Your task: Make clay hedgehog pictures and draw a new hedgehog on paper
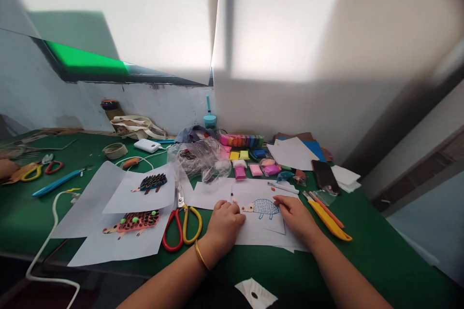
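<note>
A small sheet of paper (255,223) bears a blue-outlined hedgehog drawing (266,207) with scale-like marks and a pale face. It lies on larger white sheets (250,238). My left hand (225,224), with a gold bangle at the wrist, rests at the sheet's left side. Its fingers are curled in, and what they grip, if anything, is hidden. My right hand (297,215) is at the right side, thumb and forefinger closed on the sheet's edge by the hedgehog's back. A white pen (284,187) lies just above the drawing.
Left of my hands lie red-and-yellow-handled scissors (181,224) and two sheets with a dark hedgehog (152,182) and a pink hedgehog (136,222). Coloured clay packets (255,169) and a plastic bag (203,157) sit behind. A yellow cutter (328,217) and a phone (325,175) lie right.
</note>
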Available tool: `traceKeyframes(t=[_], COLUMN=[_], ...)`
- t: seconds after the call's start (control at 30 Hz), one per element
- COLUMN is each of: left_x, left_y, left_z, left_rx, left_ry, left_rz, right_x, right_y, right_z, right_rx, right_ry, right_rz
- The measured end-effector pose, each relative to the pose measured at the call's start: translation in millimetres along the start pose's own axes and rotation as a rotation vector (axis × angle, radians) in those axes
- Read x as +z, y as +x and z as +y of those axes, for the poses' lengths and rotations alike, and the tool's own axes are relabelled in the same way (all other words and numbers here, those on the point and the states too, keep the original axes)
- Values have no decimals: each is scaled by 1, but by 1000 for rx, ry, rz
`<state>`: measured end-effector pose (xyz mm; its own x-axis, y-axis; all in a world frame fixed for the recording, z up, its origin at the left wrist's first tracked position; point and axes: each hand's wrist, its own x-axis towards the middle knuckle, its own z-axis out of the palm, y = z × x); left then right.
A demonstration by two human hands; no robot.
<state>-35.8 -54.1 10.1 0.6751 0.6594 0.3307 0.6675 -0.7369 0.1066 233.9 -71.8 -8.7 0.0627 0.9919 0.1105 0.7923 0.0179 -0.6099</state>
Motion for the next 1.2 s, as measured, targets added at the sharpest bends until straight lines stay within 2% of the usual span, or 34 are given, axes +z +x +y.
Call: traceKeyframes(t=[0.3, 0.4, 0.67, 0.8, 0.97, 1.2], left_x=[11, 12, -1, 1, 11, 8], left_y=[-1, 0, 10, 10, 4, 1], left_z=[-1, 0, 3, 4, -1, -1], left_rx=[52, 29, -130, -158, -107, -118], left_ry=[147, 151, -178, -272, -331, -280], left_rz=[28, 62, 100, 130, 218, 220], right_x=[-2, 0, 1, -1, 0, -1], right_y=[-1, 1, 1, 0, 1, 0], right_z=[-3, 1, 2, -1, 0, 0], right_rx=[1, -7, -13, -12, -4, 3], right_ry=[9, 0, -2, -1, -5, 15], right_rz=[1, 6, 0, -4, 0, -5])
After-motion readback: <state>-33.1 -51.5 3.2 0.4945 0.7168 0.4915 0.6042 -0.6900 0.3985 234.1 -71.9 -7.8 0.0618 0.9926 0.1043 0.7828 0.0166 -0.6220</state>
